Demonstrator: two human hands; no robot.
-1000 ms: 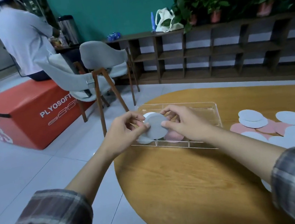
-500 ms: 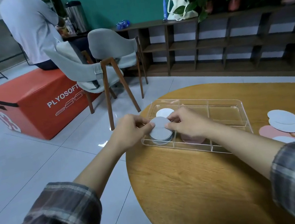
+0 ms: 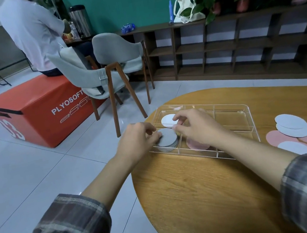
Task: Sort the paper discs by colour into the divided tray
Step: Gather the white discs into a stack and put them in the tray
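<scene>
While both hands close on the grey disc stack [image 3: 167, 140], it sits in the near-left compartment of the tray [image 3: 249, 120], close to the table [image 3: 203, 199] edge.
Left hand [image 3: 138, 140]: fingers curled, tips on stack's left rim. White disc [image 3: 167, 120] in the compartment behind. Right hand [image 3: 196, 127]: bent fingertips on right rim, above pink discs [image 3: 195, 145]. Loose discs [image 3: 292, 126] lie well right of the tray.

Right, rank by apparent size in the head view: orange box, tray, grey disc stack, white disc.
1. Orange box
2. Tray
3. Grey disc stack and white disc: alike, both partly covered.
</scene>
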